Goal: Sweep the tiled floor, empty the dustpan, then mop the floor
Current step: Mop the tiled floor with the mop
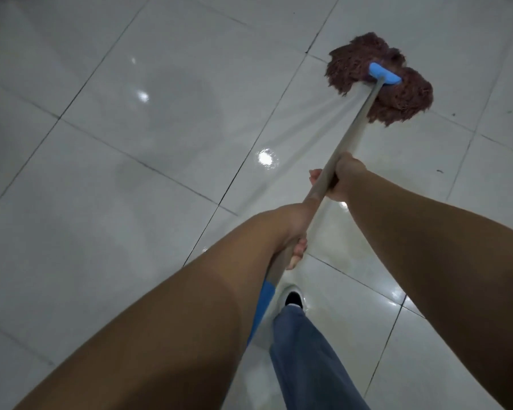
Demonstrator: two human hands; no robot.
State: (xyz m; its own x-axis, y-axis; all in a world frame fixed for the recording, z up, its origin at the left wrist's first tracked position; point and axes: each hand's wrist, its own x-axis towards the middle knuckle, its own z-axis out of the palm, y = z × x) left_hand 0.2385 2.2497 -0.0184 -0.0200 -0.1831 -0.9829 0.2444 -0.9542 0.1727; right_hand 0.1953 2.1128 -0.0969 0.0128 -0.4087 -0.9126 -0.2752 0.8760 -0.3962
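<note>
A brown string mop head [385,93] with a blue clamp [384,73] lies spread flat on the white tiled floor [148,161] at the upper right. Its pale grey handle [354,130] slants down toward me. My right hand [342,179] grips the handle about midway, fingers wrapped round it. Lower on the same handle, my left hand [290,232] holds it near the blue end grip [262,306]. Wet streaks and light glare show on the tiles beside the mop.
My leg in blue jeans [305,359] and a black-and-white shoe [293,298] stand on the tile below the handle. A few dark specks [439,171] lie on the floor at the right. Dark grout lines cross the tiles.
</note>
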